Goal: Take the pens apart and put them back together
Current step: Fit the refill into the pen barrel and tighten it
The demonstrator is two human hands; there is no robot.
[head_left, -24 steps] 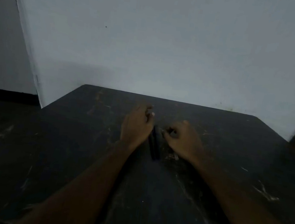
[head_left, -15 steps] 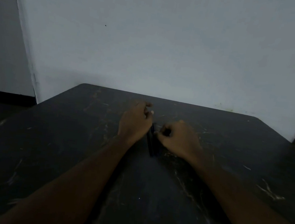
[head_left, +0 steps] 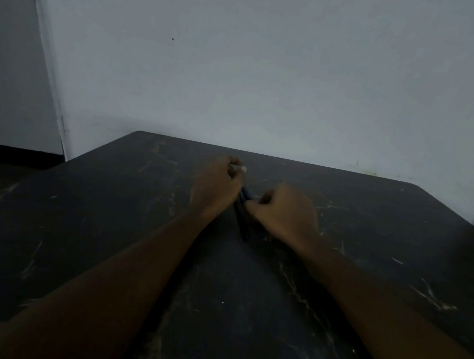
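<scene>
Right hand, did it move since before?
No, hardly: the right hand still sits just beyond the same pale scratch on the dark scuffed table, beside the dark pens.

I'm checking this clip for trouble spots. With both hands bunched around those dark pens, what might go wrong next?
1. The dark pens barely stand out from the dark table in this dim light, so a small part set down may be hard to find.
2. The left hand and right hand hide the grip, so a loose piece may slip out unseen.
</scene>
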